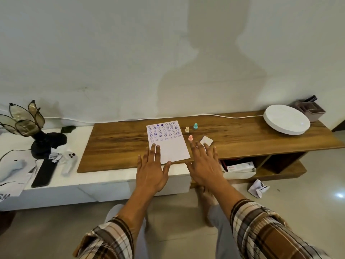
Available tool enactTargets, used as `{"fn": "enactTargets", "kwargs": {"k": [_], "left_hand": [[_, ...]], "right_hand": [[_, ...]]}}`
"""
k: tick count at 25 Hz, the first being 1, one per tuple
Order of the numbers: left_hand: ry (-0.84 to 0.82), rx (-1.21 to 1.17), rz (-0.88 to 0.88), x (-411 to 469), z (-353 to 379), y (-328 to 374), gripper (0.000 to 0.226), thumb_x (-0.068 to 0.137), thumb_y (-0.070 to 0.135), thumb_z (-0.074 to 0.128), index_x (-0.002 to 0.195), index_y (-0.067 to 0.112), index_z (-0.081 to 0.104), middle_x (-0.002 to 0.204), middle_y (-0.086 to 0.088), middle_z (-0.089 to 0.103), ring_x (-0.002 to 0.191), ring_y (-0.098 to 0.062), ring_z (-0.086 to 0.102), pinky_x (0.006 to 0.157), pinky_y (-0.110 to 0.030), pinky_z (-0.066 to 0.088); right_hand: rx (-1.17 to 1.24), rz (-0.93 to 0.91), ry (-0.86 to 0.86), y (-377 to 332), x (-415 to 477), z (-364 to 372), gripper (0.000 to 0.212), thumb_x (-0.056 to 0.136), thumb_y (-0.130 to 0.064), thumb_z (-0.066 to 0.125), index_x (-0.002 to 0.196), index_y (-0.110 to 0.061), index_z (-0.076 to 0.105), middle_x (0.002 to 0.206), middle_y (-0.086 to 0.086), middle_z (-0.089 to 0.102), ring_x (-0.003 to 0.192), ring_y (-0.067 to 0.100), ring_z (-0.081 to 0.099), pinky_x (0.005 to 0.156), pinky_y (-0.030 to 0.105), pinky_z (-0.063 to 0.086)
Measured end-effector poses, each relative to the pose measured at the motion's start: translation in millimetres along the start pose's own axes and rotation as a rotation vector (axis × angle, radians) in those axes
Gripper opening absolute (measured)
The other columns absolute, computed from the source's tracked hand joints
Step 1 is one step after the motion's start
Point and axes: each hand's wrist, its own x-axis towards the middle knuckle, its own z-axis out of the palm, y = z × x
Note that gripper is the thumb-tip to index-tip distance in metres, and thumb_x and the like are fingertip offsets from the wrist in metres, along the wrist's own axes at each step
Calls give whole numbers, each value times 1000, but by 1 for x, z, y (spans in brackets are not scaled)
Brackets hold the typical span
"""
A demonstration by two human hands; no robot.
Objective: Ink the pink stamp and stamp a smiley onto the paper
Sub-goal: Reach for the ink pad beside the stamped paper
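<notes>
At the bottom of the frame two plaid sleeves (pixel 261 230) reach forward, with a bare foot (pixel 206 200) on the floor between them. The left hand (pixel 152 170) lies spread, fingers apart, its fingertips resting on the lower left corner of the paper (pixel 169 143) at the near edge of the wooden table (pixel 115 143). The right hand (pixel 204 165) is also spread and holds nothing, just right of the paper, its fingertips near the pink stamp (pixel 190 138) and partly covering a small white ink pad (pixel 206 141). The pink stamp stands upright just beside the paper's right edge. Farther back stand a cream stamp (pixel 187 129) and a teal stamp (pixel 195 126). Blue smileys fill the paper's upper half. At the far right sits a white round disc (pixel 286 119); at left centre, a leaf-shaped lamp (pixel 28 126).
</notes>
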Motion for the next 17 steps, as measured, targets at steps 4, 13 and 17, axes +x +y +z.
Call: {"fn": "enactTargets", "kwargs": {"k": [4, 13, 17], "left_hand": [[-14, -25, -34, 72, 48, -8, 82, 97, 73, 12, 163, 27, -4, 174, 1, -1, 160, -24, -1, 128, -47, -4], [-57, -114, -131, 153, 134, -35, 86, 92, 73, 12, 163, 26, 5, 174, 2, 2, 160, -21, 1, 129, -46, 4], [20, -205, -179, 174, 138, -40, 89, 89, 74, 13, 163, 25, 13, 174, 0, 9, 159, -23, 10, 127, -44, 6]], "right_hand": [[47, 108, -24, 36, 72, 46, 74, 98, -60, 44, 159, -28, 15, 166, 10, 29, 152, 38, 23, 122, 64, 13], [219, 343, -82, 107, 162, 135, 95, 88, -55, 68, 160, -33, 10, 170, 5, 19, 155, 33, 16, 123, 56, 13], [228, 369, -122, 127, 179, 139, 107, 82, -55, 77, 158, -39, 3, 167, 2, 23, 152, 33, 23, 122, 57, 21]]}}
